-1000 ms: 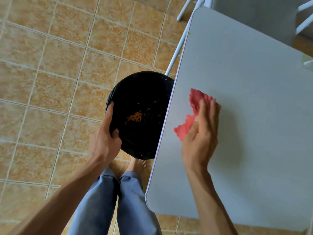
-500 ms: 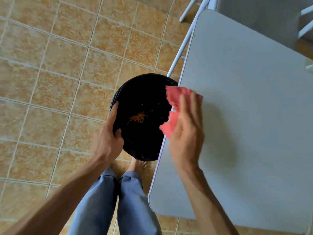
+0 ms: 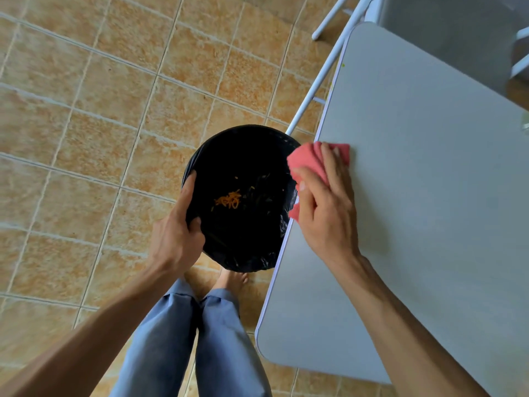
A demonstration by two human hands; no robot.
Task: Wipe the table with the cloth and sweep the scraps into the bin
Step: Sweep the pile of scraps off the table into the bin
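Note:
A grey table (image 3: 429, 196) fills the right side of the head view. My right hand (image 3: 326, 207) presses a pink cloth (image 3: 310, 160) onto the table's left edge, and part of the cloth hangs past the edge over the bin. The black bin (image 3: 246, 230), lined with a black bag, is held just below and against that edge. My left hand (image 3: 177, 239) grips its near-left rim, thumb inside. Orange shreds (image 3: 227, 200) and some dark bits lie at the bin's bottom.
Tan tiled floor (image 3: 86, 138) spreads to the left. White metal legs (image 3: 320, 78) run along the table's far-left side. My legs in blue trousers (image 3: 186, 339) and a bare foot (image 3: 232, 277) are under the bin. A tiny green speck (image 3: 343, 65) sits near the table's far-left edge.
My right hand swept the cloth leftward from the table surface to its left edge, so the cloth now overhangs the bin. The left hand kept its grip on the bin's rim.

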